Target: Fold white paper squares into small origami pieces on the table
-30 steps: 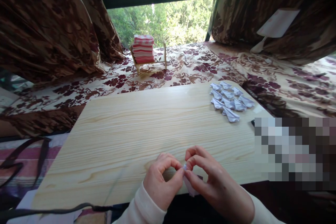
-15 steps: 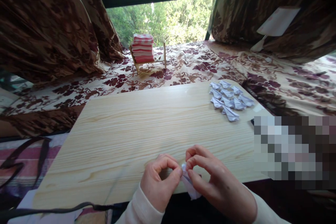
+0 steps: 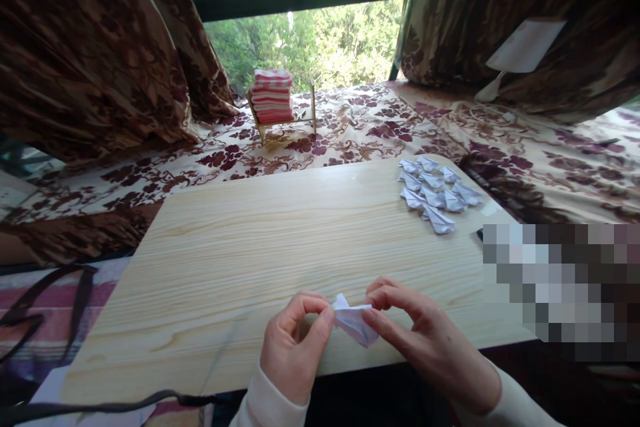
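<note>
A small piece of folded white paper (image 3: pixel 356 325) is stretched between my two hands, over the near edge of the wooden table. My left hand (image 3: pixel 299 340) pinches its left corner between thumb and forefinger. On the other side, my right hand (image 3: pixel 417 327) grips the right corner with thumb and fingers. One pointed flap stands up at the paper's top left. Several folded white paper pieces (image 3: pixel 434 190) of pointed shape lie close together at the table's far right corner.
The pale wooden table (image 3: pixel 240 247) stands before a window ledge with a floral cover (image 3: pixel 350 127). On the ledge are a small rack (image 3: pixel 314 110) with pink-and-white folded cloths (image 3: pixel 273 95) and a white lamp (image 3: pixel 526 47). A dark strap (image 3: pixel 165 392) crosses the near left corner.
My hands have moved apart and the paper between them has turned from hanging steeply downward to lying widthwise. It is now higher and held at both corners.
</note>
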The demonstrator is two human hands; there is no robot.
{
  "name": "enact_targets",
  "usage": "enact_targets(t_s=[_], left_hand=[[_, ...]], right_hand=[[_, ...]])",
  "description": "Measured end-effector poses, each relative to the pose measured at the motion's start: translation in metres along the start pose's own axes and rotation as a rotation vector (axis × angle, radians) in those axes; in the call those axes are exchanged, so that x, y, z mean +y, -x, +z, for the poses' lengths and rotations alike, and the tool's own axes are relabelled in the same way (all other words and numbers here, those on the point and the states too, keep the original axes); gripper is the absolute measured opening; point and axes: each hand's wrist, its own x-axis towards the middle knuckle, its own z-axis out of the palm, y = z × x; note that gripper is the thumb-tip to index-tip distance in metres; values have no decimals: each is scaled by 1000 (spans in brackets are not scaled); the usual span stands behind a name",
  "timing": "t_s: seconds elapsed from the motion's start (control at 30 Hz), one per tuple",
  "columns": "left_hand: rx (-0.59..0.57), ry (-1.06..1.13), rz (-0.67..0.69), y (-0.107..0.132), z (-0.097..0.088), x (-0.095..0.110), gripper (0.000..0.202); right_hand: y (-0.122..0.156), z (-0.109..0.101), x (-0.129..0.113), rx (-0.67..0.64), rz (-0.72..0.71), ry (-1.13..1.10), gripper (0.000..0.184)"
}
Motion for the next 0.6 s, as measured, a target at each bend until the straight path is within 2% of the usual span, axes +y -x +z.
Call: enact_targets(t_s=[0.07,0.17,0.23,0.3,0.43,0.5,0.6], left_hand=[[-14,-147,136,0,-3,2,5],[-75,-385,368,-3,-8,4,12],[-133,-457,436,-4,-11,4,14],[-162,-448,410,-5,-12,4,14],[-195,-320,226,-5,-8,4,10],[-148,-241,107,-5,-4,4,11],[22,-83,-71,-5,2,2,13]], right_hand=[[-1,-2,-2,-22,-23,10,21],[-4,-7,-7,-36,-77,42,20],[-7,-9,-10,-43,-96,67,21],[-9,-9,-13,-57,-97,76,23],[-15,-8,-13,-50,-99,90,26],[-17,-8,-12,-25,-81,73,29],[-17,-8,-10,-20,24,1,34]])
